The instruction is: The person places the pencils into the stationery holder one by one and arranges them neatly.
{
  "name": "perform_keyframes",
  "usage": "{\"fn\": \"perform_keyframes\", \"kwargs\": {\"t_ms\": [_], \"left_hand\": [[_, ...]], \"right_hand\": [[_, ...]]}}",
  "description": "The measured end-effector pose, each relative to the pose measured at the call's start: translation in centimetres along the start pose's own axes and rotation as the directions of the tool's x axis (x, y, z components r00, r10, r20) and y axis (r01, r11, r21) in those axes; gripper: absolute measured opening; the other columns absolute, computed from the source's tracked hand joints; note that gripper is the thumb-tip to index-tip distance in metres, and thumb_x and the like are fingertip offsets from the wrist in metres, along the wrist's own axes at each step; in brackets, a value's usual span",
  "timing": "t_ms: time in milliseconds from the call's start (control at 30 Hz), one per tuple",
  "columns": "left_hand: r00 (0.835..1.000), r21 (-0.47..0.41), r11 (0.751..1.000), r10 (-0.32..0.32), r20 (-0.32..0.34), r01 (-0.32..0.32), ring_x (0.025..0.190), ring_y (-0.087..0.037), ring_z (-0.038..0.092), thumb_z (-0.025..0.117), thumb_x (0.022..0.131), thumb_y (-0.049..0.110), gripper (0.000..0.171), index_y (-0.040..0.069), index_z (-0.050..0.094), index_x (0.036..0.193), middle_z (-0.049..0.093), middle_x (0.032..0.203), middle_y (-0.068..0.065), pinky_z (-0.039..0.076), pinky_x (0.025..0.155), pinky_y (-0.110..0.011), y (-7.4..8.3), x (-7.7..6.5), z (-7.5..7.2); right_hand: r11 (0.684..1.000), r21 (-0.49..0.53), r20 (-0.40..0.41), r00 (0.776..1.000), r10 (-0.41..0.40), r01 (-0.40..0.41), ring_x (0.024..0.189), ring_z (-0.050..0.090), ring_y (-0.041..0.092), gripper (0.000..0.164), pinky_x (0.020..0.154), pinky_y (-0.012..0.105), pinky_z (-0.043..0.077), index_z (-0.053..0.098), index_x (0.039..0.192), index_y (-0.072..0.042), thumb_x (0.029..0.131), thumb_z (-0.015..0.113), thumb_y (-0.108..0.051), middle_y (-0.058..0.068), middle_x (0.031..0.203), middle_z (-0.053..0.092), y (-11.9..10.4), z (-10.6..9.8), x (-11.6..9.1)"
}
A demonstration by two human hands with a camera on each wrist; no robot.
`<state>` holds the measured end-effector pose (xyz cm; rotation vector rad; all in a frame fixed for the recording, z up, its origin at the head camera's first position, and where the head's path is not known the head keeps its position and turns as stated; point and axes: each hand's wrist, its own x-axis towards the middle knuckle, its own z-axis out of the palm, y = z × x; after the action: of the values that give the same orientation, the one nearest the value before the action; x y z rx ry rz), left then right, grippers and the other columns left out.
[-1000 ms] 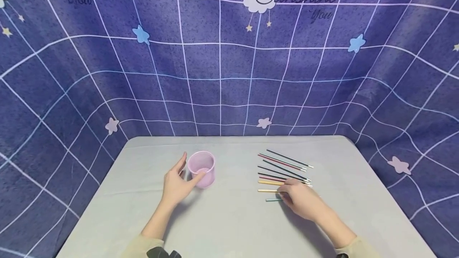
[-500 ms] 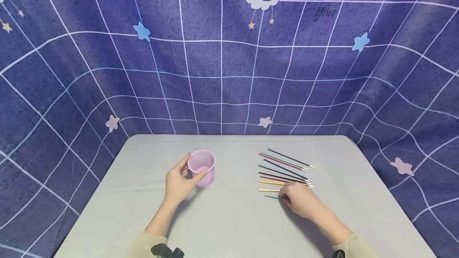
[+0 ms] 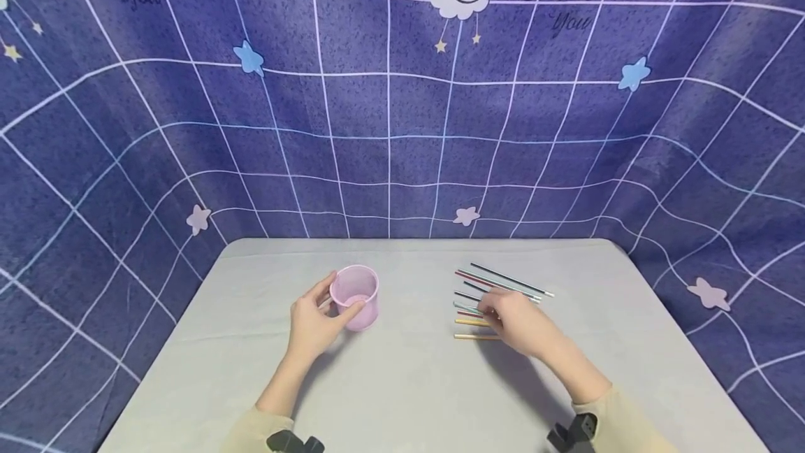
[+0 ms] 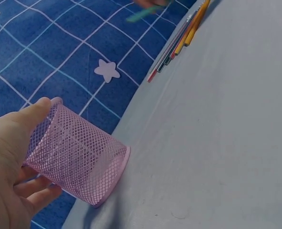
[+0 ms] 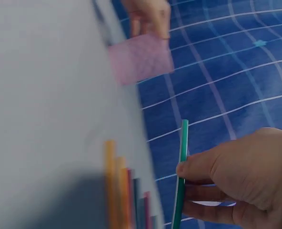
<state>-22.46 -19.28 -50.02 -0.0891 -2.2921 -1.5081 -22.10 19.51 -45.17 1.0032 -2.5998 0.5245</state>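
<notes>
My left hand [image 3: 314,320] grips a pink mesh pen holder [image 3: 367,313], thumb over the rim and fingers round the far side. In the left wrist view, the mesh wall of the pen holder [image 4: 81,152] shows clearly. Above the row of pencils on the right, my right hand [image 3: 522,324] pinches a green pencil [image 5: 183,148] between thumb and fingers. That pencil is up off the table in the right wrist view. Beneath the hand lie several pencils in black, red and yellow, the nearest a yellow pencil [image 3: 472,337]; their right ends are partly hidden by the hand.
A pale cloth covers the table [image 3: 402,383], between the pen holder and the pencils too. Behind it and along both sides hangs a blue grid-patterned curtain [image 3: 352,159]. Dark wrist cameras sit on both sleeves.
My right hand has picked up the green pencil from the near end of the row and moved up and away over the others. The left hand with the pen holder stays nearly still.
</notes>
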Motion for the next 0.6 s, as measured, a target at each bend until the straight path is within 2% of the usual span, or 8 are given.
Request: {"fn": "perform_keyframes", "kwargs": {"t_ms": [100,333,433,600], "left_hand": [[1.0,0.035,0.999,0.025,-0.002,-0.025,0.127,-0.043,0.069,0.098,0.077,0.019,0.082,-0.009,0.059,0.144,0.067,0.138,-0.031,0.066,0.097,-0.05,0.3,-0.1,-0.1],[0.999,0.039,0.998,0.039,0.01,-0.04,0.122,-0.047,0.071,0.097,0.077,0.017,0.082,-0.011,0.058,0.144,0.066,0.14,-0.032,0.066,0.096,-0.05,0.5,-0.2,0.1],[1.0,0.051,0.998,0.025,0.008,-0.025,0.125,-0.044,0.07,0.097,0.077,0.019,0.082,-0.01,0.058,0.144,0.066,0.14,-0.031,0.066,0.096,-0.047,0.3,-0.2,0.1],[1.0,0.058,0.998,0.022,0.01,-0.023,0.126,-0.045,0.069,0.098,0.078,0.021,0.083,-0.01,0.059,0.144,0.067,0.139,-0.031,0.067,0.095,-0.046,0.2,0.0,0.0]], "right_hand": [[0.997,0.074,-0.031,1.0,-0.003,0.005,0.076,0.068,0.01,0.016,0.068,0.024,0.064,0.075,0.094,-0.006,0.086,0.077,0.008,0.003,0.088,0.075,0.0,-1.5,1.7],[0.967,0.247,-0.114,0.989,0.091,-0.06,0.083,0.074,0.015,0.01,0.072,0.026,0.068,0.075,0.104,-0.007,0.095,0.076,-0.001,0.004,0.095,0.077,-0.4,-4.6,4.9],[0.956,0.289,-0.139,0.986,0.088,-0.045,0.087,0.075,0.017,0.011,0.075,0.029,0.07,0.073,0.104,-0.008,0.096,0.075,-0.002,0.003,0.098,0.076,-1.3,-5.1,6.3],[0.93,0.366,-0.139,0.987,0.078,-0.022,0.091,0.075,0.017,0.008,0.08,0.026,0.069,0.07,0.105,-0.008,0.099,0.07,-0.003,0.003,0.098,0.075,-2.9,-4.8,8.8]]}}
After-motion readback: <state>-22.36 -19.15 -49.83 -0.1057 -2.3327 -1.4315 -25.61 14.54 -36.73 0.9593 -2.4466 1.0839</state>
